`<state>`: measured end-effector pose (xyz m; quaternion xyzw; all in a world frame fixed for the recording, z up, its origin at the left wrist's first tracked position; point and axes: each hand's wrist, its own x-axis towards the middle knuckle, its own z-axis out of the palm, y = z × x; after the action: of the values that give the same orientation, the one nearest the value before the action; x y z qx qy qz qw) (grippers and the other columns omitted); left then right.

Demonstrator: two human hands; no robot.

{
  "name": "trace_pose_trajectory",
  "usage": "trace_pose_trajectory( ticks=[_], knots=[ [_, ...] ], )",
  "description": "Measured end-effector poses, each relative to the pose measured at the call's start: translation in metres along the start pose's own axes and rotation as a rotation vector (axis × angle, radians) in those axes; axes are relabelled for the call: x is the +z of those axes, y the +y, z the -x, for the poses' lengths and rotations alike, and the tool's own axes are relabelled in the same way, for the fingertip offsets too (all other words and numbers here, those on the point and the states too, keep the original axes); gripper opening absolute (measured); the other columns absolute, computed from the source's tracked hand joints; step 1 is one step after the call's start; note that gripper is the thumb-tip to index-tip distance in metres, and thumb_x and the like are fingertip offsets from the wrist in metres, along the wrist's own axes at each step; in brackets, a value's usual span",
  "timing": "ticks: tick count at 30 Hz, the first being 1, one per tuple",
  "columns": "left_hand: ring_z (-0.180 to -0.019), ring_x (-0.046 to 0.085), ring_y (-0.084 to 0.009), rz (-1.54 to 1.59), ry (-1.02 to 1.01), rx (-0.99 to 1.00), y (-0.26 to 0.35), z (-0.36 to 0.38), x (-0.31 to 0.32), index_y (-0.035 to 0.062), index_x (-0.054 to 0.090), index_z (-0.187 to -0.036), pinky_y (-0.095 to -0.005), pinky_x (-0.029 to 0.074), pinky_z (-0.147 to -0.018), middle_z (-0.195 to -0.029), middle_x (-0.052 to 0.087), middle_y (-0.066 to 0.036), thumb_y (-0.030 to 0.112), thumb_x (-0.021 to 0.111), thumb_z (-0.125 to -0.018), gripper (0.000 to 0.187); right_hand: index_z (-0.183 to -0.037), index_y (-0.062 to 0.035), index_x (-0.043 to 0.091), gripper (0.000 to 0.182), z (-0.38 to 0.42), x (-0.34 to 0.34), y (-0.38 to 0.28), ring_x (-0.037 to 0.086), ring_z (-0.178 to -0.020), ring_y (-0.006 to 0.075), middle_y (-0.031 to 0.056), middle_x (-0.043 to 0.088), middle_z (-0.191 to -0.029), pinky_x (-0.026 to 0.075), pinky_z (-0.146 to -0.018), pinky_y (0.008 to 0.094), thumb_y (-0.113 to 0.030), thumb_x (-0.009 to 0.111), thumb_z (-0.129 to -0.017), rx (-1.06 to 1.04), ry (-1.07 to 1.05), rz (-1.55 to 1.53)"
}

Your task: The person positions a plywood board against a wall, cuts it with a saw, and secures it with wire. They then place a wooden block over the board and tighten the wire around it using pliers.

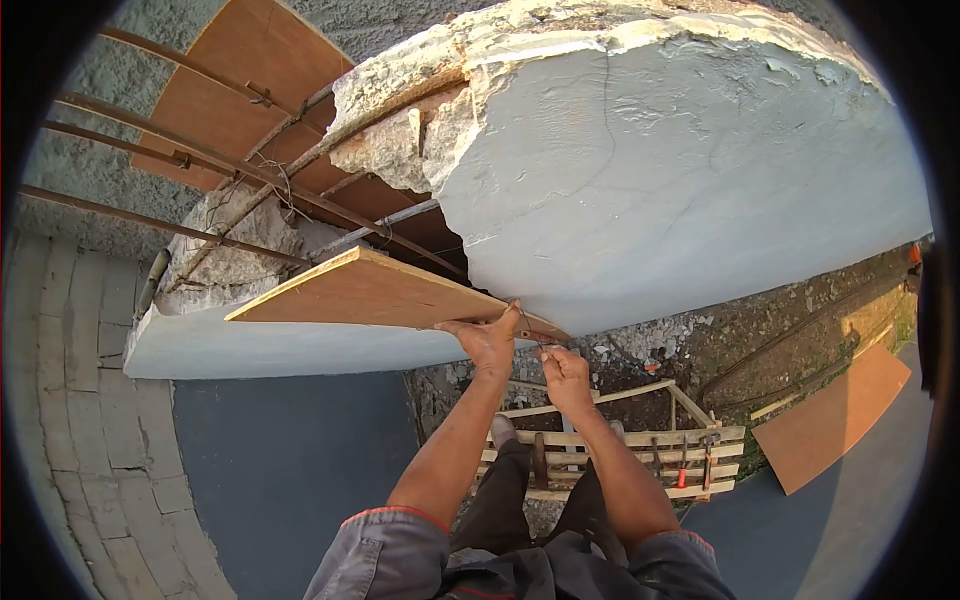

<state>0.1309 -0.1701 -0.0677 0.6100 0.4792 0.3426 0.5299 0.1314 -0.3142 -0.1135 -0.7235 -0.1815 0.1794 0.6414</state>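
My left hand [487, 343] grips the lower edge of a thin plywood sheet [360, 290], its thumb and fingers on the right part of the board. The sheet leans against the broken gap in the grey wall [690, 180]. Just right of it, my right hand [565, 375] is closed, fingers pinched at a thin wire [533, 338] by the board's right end. Rusty rebars [230, 160] cross the gap above the sheet, some tied with wire. Behind the bars is another brown board [240, 70].
Below, my feet stand on a slatted wooden platform [700, 450], where a red-handled tool [683, 470] and other tools sit between slats. Another plywood piece [830, 420] lies at the right. Rubble [640, 345] lies along the wall; paving blocks [110, 440] are at the left.
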Motion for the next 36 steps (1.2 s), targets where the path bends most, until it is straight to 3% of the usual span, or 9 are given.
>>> trace_pose_trajectory(
  ticks=[4,12,15,17,18,21,27,34,36],
  knots=[
    [-0.135,0.034,-0.0338,-0.034,-0.005,-0.004,0.003,-0.001,0.000,-0.0173,-0.028,-0.139,-0.0343,0.025,-0.116,-0.145,0.025,-0.032,0.018,0.091,-0.063,0.145,-0.101,0.0050,0.067,0.017,0.005,-0.002,-0.004,0.066,-0.072,0.0254,0.0186,0.067,-0.083,0.049,-0.066,0.0347,-0.005,0.057,-0.091,-0.082,0.038,-0.024],
    [-0.133,0.036,-0.0311,-0.069,-0.005,-0.018,-0.006,0.002,-0.007,-0.0135,-0.021,-0.144,-0.0338,0.027,-0.114,-0.146,0.025,-0.029,0.015,0.092,-0.065,0.141,-0.106,-0.0023,0.067,0.020,-0.001,-0.015,0.002,0.066,-0.084,0.0413,0.0215,0.068,-0.094,0.052,-0.074,0.0418,-0.015,0.056,-0.095,0.042,-0.092,0.177],
    [-0.136,0.035,-0.0294,-0.013,-0.089,0.015,-0.009,0.009,-0.029,-0.0078,-0.009,-0.151,-0.0339,0.031,-0.113,-0.150,0.022,-0.026,0.010,0.084,-0.075,0.121,-0.107,-0.0042,0.067,0.021,-0.003,-0.016,-0.005,0.065,-0.092,0.0418,0.0224,0.068,-0.097,0.052,-0.078,0.0447,-0.018,0.056,-0.095,0.120,-0.174,0.253],
    [-0.129,0.047,-0.0275,0.249,-0.100,0.036,-0.003,0.012,-0.049,-0.0022,0.024,-0.146,-0.0365,0.040,-0.108,-0.142,0.041,-0.021,0.009,0.070,-0.089,0.074,-0.107,-0.0042,0.067,0.021,-0.003,-0.014,-0.007,0.065,-0.092,0.0419,0.0224,0.068,-0.096,0.052,-0.078,0.0444,-0.018,0.056,-0.095,0.150,-0.221,0.295],
    [-0.129,0.047,-0.0275,0.252,-0.091,0.028,0.003,0.009,-0.058,-0.0022,0.024,-0.146,-0.0365,0.040,-0.108,-0.142,0.041,-0.021,0.009,0.070,-0.089,0.074,-0.107,-0.0047,0.067,0.020,-0.003,-0.012,-0.005,0.065,-0.093,0.0415,0.0218,0.068,-0.097,0.052,-0.079,0.0443,-0.016,0.057,-0.095,0.142,-0.218,0.302],
    [-0.081,0.069,-0.0238,0.526,0.064,-0.408,0.015,-0.003,-0.076,0.0054,0.049,-0.107,-0.0389,0.058,-0.082,-0.091,0.068,-0.010,0.015,0.050,-0.102,0.011,-0.102,-0.0050,0.068,0.016,-0.004,-0.007,-0.005,0.066,-0.093,0.0398,0.0200,0.069,-0.097,0.052,-0.080,0.0436,-0.011,0.057,-0.093,0.177,-0.224,0.293],
    [-0.045,0.049,-0.0137,0.473,-0.025,-0.530,-0.003,-0.011,-0.112,0.0043,0.057,-0.114,-0.0288,0.042,-0.042,-0.066,0.061,-0.006,0.016,0.048,-0.103,0.018,-0.100,-0.0022,0.065,0.019,0.002,0.006,-0.029,0.066,-0.089,0.0408,0.0210,0.068,-0.092,0.051,-0.077,0.0449,-0.015,0.052,-0.096,0.087,-0.168,0.378],
    [-0.042,0.045,-0.0135,0.024,-0.340,-0.422,-0.001,-0.010,-0.141,0.0027,0.061,-0.115,-0.0272,0.038,-0.041,-0.061,0.057,-0.005,0.019,0.046,-0.104,0.024,-0.094,0.0007,0.062,0.021,0.002,0.049,-0.022,0.066,-0.075,0.0408,0.0229,0.066,-0.082,0.050,-0.065,0.0479,-0.018,0.054,-0.096,-0.011,-0.016,0.407],
    [-0.045,0.053,-0.0147,0.042,-0.426,-0.448,0.003,-0.016,-0.145,0.0021,0.062,-0.112,-0.0273,0.045,-0.043,-0.064,0.060,-0.007,0.019,0.046,-0.104,0.024,-0.096,0.0025,0.060,0.019,0.000,0.056,-0.036,0.067,-0.064,0.0292,0.0171,0.064,-0.074,0.049,-0.059,0.0418,-0.016,0.057,-0.095,0.480,-0.144,-0.081]
  ],
)
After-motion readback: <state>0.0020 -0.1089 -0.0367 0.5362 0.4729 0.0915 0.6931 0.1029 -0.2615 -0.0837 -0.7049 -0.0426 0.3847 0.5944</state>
